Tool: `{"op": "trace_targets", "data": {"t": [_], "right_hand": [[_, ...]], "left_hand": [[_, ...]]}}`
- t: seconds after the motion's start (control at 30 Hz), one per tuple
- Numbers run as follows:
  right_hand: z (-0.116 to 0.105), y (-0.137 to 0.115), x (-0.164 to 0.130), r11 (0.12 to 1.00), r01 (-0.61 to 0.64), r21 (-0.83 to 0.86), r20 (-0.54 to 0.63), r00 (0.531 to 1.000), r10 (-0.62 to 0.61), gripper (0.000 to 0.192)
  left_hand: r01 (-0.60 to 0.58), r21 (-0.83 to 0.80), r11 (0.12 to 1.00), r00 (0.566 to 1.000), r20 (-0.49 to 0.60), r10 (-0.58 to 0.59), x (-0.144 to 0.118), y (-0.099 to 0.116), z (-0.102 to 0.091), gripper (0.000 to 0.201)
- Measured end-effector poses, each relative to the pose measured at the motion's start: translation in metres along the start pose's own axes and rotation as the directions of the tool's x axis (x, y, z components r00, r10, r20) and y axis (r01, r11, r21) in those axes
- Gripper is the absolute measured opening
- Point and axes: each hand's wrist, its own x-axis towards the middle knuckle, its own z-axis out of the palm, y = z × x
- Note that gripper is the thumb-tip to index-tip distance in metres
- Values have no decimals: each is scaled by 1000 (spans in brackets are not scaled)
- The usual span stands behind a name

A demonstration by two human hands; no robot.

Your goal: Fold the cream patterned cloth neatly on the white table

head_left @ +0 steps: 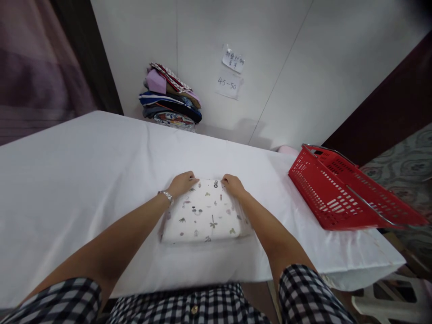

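A folded white cloth (205, 213) printed with small leaves and shapes lies flat on the white tablecloth in front of me. My left hand (182, 182) grips its far left corner, fingers closed on the edge. At the far right corner, my right hand (233, 184) pinches the cloth in the same way. A silvery bracelet (166, 196) circles my left wrist. The fingertips of both hands are partly hidden by the hands themselves.
A red plastic basket (337, 193) with metal handles stands at the table's right end. Several folded clothes (170, 99) are stacked at the back against the wall. Handwritten paper notes (228, 85) are stuck to the wall. A white plastic stool (381, 297) is below the right edge.
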Motion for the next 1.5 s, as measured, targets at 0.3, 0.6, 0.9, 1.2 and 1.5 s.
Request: {"op": "trace_targets", "data": {"t": [0.3, 0.6, 0.9, 1.2, 1.5], "right_hand": [[16, 0, 9, 992, -117, -38, -8, 993, 117, 17], [10, -9, 6, 993, -78, -93, 0, 997, 79, 24], [19, -44, -49, 983, 180, -45, 92, 980, -175, 64], [11, 16, -51, 984, -83, -156, 45, 995, 91, 65], [8, -35, -67, 985, 44, -168, 31, 999, -39, 74]], "left_hand": [[48, 159, 986, 999, -25, -45, 6, 9, 2, 24], [-395, 273, 877, 915, 36, 401, -24, 13, 43, 58], [-373, 298, 879, 927, 68, 370, -20, 9, 46, 58], [-371, 321, 871, 926, 63, 372, -19, 9, 46, 64], [-365, 349, 863, 927, 47, 373, -19, 10, 46, 61]]}}
